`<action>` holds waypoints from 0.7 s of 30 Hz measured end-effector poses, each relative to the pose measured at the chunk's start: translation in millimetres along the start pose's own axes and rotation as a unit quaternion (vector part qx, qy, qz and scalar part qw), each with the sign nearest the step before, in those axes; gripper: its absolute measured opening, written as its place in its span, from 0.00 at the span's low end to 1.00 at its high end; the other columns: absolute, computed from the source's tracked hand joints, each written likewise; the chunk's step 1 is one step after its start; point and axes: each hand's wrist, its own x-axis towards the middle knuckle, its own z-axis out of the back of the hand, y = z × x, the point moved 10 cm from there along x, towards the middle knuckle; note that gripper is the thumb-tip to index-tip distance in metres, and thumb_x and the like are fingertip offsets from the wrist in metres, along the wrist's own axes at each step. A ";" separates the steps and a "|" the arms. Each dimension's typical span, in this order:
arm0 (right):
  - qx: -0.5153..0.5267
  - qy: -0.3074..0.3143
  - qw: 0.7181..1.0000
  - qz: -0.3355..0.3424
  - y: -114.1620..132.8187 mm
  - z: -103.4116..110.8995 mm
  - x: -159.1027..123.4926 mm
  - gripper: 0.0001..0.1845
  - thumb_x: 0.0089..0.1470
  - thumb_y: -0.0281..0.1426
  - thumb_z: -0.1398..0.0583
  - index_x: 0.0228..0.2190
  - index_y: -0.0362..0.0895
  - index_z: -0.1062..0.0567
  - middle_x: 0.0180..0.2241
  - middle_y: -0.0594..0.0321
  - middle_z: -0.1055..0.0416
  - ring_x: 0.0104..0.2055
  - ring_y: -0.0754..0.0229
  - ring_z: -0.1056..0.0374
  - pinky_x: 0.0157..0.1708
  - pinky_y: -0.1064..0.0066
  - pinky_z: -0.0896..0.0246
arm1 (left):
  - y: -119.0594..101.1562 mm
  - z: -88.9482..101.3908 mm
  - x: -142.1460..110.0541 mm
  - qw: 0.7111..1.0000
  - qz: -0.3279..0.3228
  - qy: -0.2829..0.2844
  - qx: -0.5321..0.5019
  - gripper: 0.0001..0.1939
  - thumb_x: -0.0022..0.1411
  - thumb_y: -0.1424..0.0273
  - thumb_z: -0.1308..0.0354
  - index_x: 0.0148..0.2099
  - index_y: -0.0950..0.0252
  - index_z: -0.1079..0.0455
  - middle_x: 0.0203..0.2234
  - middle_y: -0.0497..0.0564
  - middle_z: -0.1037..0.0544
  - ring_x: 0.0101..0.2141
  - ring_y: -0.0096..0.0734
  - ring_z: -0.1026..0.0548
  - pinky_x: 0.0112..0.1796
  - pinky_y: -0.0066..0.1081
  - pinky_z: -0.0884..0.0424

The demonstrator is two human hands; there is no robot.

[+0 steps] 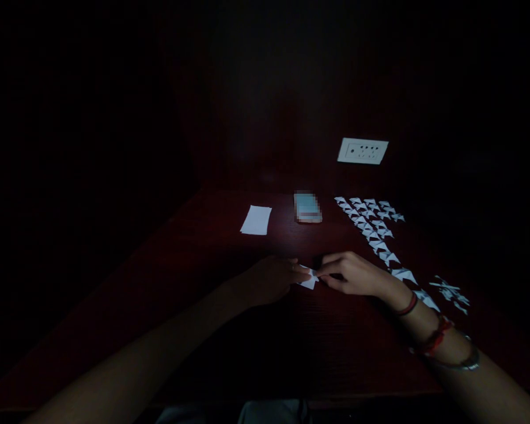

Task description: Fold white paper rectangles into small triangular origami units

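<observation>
A small piece of white folded paper [308, 284] lies on the dark red table between my two hands. From the left, the fingers of my left hand [269, 281] stretch over it and press it against the tabletop, covering part of it. The thumb and fingers of my right hand [353, 274] close on its right corner. The fine shape of the fold is too small and dim to make out.
A stack of white paper sheets [256, 220] lies farther back, left of a lit phone [308, 206]. Rows of folded white paper pieces [373, 234] run along the right, beside a small heap of paper strips [451, 292]. A socket plate [363, 151] is on the back wall.
</observation>
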 end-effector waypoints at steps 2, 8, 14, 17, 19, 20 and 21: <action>0.006 0.006 1.000 0.008 1.9 -1.3 0.0 0.13 0.49 0.24 0.49 0.36 0.42 0.28 0.27 0.62 0.34 0.27 0.67 0.39 0.28 0.76 0.48 | -1.1 0.1 0.1 1.000 0.001 0.007 -0.004 0.25 0.52 0.82 0.54 0.53 0.60 0.45 0.51 0.44 0.39 0.51 0.29 0.43 0.49 0.32 0.44; 0.003 0.021 1.000 0.012 4.3 -2.6 -1.1 0.13 0.49 0.24 0.49 0.34 0.43 0.27 0.27 0.63 0.34 0.28 0.67 0.39 0.29 0.76 0.48 | 0.6 -1.1 0.2 1.000 0.009 0.007 -0.012 0.28 0.51 0.82 0.54 0.54 0.58 0.46 0.51 0.42 0.41 0.52 0.30 0.45 0.49 0.33 0.45; -0.005 0.022 1.000 0.011 5.7 -3.2 -0.5 0.14 0.49 0.24 0.49 0.37 0.43 0.28 0.27 0.62 0.34 0.28 0.67 0.39 0.28 0.76 0.49 | 0.1 -0.8 0.8 1.000 0.000 0.004 -0.013 0.29 0.51 0.83 0.53 0.54 0.57 0.48 0.51 0.44 0.40 0.51 0.30 0.43 0.49 0.33 0.44; -0.015 0.038 0.999 0.013 5.8 -5.5 -1.1 0.13 0.49 0.24 0.49 0.34 0.43 0.27 0.27 0.62 0.33 0.28 0.66 0.38 0.29 0.75 0.48 | -0.2 -0.2 1.5 1.000 -0.005 0.002 -0.019 0.29 0.51 0.83 0.54 0.54 0.57 0.48 0.51 0.43 0.40 0.51 0.29 0.43 0.49 0.33 0.45; -0.022 0.046 0.999 0.012 5.5 -5.6 -2.3 0.12 0.49 0.24 0.49 0.32 0.43 0.27 0.27 0.63 0.33 0.28 0.66 0.38 0.30 0.75 0.48 | -0.8 0.3 1.6 1.000 -0.014 -0.005 -0.027 0.28 0.51 0.83 0.54 0.54 0.58 0.47 0.51 0.43 0.40 0.52 0.29 0.44 0.50 0.32 0.46; -0.024 0.047 0.999 0.012 5.4 -5.1 -3.1 0.12 0.49 0.24 0.49 0.31 0.43 0.27 0.27 0.63 0.33 0.29 0.66 0.38 0.30 0.75 0.48 | -0.5 0.3 1.5 0.999 -0.018 -0.007 -0.032 0.28 0.51 0.83 0.54 0.54 0.59 0.46 0.51 0.44 0.40 0.52 0.29 0.44 0.50 0.32 0.47; -0.025 0.049 0.998 0.011 5.4 -4.5 -3.9 0.12 0.48 0.24 0.49 0.31 0.43 0.27 0.28 0.63 0.33 0.29 0.66 0.38 0.30 0.75 0.48 | 0.2 -0.1 1.2 0.999 -0.020 -0.008 -0.038 0.28 0.51 0.83 0.54 0.54 0.59 0.46 0.51 0.44 0.40 0.52 0.29 0.44 0.50 0.32 0.47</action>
